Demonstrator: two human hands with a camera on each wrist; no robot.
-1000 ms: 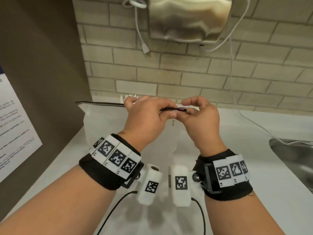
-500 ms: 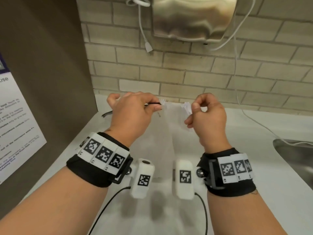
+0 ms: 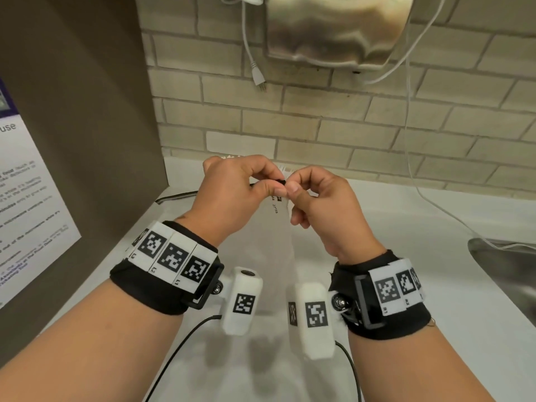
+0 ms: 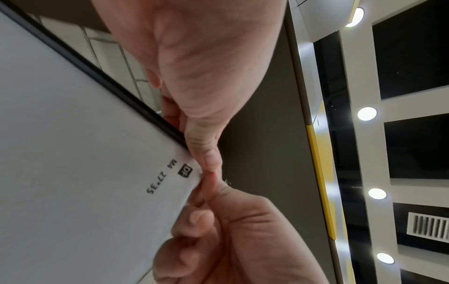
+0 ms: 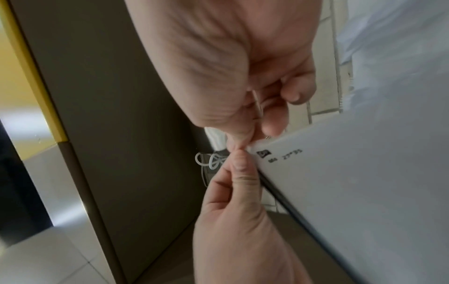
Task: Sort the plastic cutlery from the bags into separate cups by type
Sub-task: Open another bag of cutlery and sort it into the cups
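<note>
A: Head view first. What are the hands doing?

B: The left hand (image 3: 232,195) and right hand (image 3: 322,204) meet above the white tabletop (image 3: 435,227), each pinching the top corner of a whitish plastic bag (image 3: 269,250) between thumb and forefinger. The other fingers are curled in. The bag hangs from the pinch down toward the tabletop, between the two forearms.

A: Anything else around?

B: A brick wall behind, a shiny metal dispenser (image 3: 339,30) mounted on it, a white cable (image 3: 412,146) trailing down, and the edge of a metal sink (image 3: 504,265) at the right.

A: Left wrist view?

B: The left hand (image 4: 194,76) comes in from the top, its thumb tip pressed on the bag's (image 4: 73,173) corner right where a black strip (image 4: 92,71) runs along the edge. The right hand (image 4: 230,240) comes from below, pinching the same corner. Small black print sits just beside the pinch.

A: And the right wrist view?

B: Much the same, mirrored: right hand (image 5: 230,67) on top, left hand (image 5: 243,230) below, thumb tips touching at the bag's (image 5: 364,192) printed corner. I cannot tell what is inside the bag.
</note>
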